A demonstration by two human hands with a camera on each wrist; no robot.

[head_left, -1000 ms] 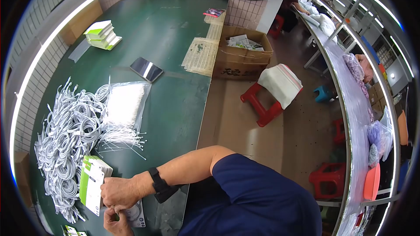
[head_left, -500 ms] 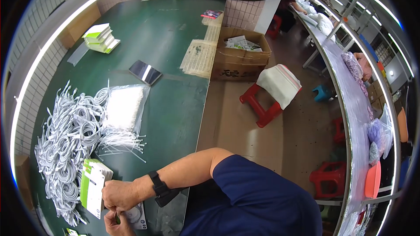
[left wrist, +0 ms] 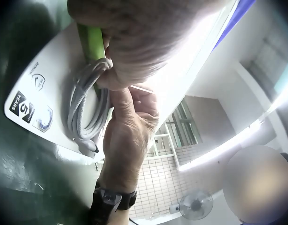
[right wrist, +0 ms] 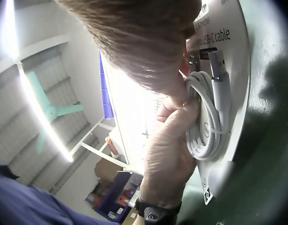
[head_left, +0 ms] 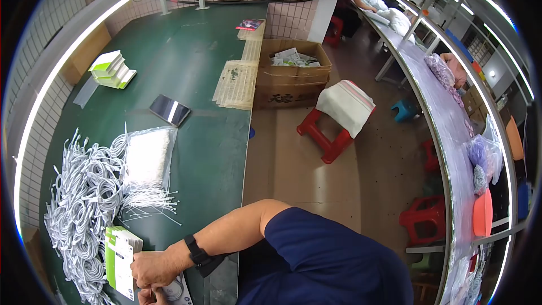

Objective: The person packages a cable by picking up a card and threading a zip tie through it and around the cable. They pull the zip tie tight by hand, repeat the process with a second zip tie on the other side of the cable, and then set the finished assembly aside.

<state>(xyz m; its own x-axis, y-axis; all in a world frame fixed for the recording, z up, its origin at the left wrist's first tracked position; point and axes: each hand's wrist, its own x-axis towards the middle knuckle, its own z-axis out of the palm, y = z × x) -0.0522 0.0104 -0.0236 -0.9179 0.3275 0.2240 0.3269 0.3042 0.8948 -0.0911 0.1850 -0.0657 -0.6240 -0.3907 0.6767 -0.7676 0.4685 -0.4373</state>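
A coiled grey-white cable [left wrist: 87,103] lies against a white printed card [right wrist: 238,89]. My left hand [head_left: 151,296] is low in the head view, its thumb and fingers curled at the card's edge beside the coil. Just above it, my right hand [head_left: 155,268] has bent fingers meeting my left fingertips. In the left wrist view a thin white tie [left wrist: 142,88] shows at the right hand's [left wrist: 127,126] pinched fingers. The exact contact between the fingertips is hidden. A green-and-white stack of cards [head_left: 121,260] stands left of the right hand.
Many coiled cables [head_left: 84,214] are heaped at the left, beside a bag of white ties [head_left: 148,155] with loose ones spilling out. Farther back are a phone [head_left: 170,110] and another card stack [head_left: 112,69]. A carton [head_left: 291,87] and a red stool [head_left: 327,135] are beyond the table edge.
The head view has shifted, so the far table items appear farther left and lower. Both hands remain together at the card, with the left hand now lower in the frame.
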